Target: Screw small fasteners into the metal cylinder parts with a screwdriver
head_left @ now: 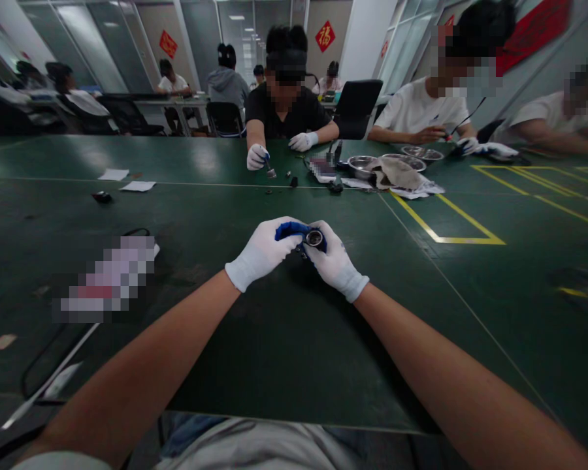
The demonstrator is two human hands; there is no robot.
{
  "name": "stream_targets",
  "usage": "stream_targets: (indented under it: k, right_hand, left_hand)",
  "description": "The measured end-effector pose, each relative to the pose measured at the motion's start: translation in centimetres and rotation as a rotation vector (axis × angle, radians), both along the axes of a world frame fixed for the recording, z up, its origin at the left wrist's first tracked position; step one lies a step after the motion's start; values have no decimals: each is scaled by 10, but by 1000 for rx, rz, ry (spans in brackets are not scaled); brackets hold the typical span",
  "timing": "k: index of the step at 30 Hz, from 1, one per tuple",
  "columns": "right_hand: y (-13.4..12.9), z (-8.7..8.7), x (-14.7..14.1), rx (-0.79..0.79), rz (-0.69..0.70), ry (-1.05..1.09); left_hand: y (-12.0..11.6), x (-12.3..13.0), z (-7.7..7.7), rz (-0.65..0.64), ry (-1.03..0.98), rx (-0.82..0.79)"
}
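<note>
Both my hands wear white gloves with blue palms and meet above the green table (274, 365). My right hand (337, 260) is wrapped round a small dark cylinder with a shiny metal rim (314, 239), its round open end facing me. My left hand (267, 247) comes in from the other side, fingers curled and thumb tip close against the cylinder's left side. Small dark bits show just below the left thumb, too small to name. What the left fingertips pinch, if anything, is hidden.
Across the table a person in black (289, 108) holds a small metal-ended tool (270, 171). Metal bowls (365, 164) and a crumpled cloth (396, 175) lie back right. A blurred-out pale object (120, 274) with a cable lies left. Yellow tape (470, 241) marks the right.
</note>
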State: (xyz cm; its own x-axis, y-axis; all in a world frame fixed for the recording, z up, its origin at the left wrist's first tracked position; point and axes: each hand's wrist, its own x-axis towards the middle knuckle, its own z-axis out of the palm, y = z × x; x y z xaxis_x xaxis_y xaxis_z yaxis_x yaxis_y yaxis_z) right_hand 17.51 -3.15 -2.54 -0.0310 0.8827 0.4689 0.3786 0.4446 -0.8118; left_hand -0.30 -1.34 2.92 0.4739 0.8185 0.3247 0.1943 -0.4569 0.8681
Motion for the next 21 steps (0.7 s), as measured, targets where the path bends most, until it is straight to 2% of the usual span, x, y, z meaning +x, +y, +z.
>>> stream_targets:
  k: [3, 10, 16, 21]
  right_hand:
    - [-2, 4, -1, 5, 34, 4]
    - [-6, 11, -3, 24, 61, -58]
    - [-9, 12, -4, 43, 91, -108]
    - [-9, 10, -5, 55, 108, -164]
  left_hand:
    - [-1, 0, 1, 8, -1, 9]
    - [-4, -1, 0, 45, 148, 176]
    - [-6, 0, 3, -34, 258, 222]
    - [-7, -1, 10, -38, 403, 274]
